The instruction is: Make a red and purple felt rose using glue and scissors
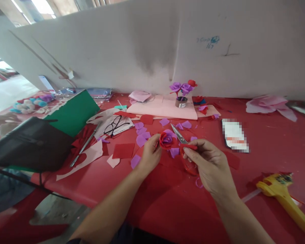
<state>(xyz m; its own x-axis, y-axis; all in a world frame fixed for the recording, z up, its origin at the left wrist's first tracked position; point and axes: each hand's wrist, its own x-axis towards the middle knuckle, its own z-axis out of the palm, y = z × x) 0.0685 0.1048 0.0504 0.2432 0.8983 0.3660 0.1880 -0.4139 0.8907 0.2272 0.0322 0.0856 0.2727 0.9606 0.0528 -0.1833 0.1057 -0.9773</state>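
My left hand (151, 152) is closed on a paper flower (167, 139) with a purple middle and red outer petals. Between the thumb and fingers of my right hand (209, 162) is a small red paper petal (190, 146), just right of the flower. A pair of scissors (178, 134) with red handles lies behind and below that petal, blades pointing away and partly covered by it. Purple paper petals (143, 139) are scattered around both hands. A red paper square (123, 151) lies left of my left hand.
A yellow glue gun (282, 196) lies at right, near a blurred-out phone-like object (235, 135). Behind stands a small pot (181, 102) of paper flowers on folded pink paper (157, 107). Eyeglasses (116, 126), a metal rod (85, 145), a green board (73, 112) and a black bag (30, 144) are left.
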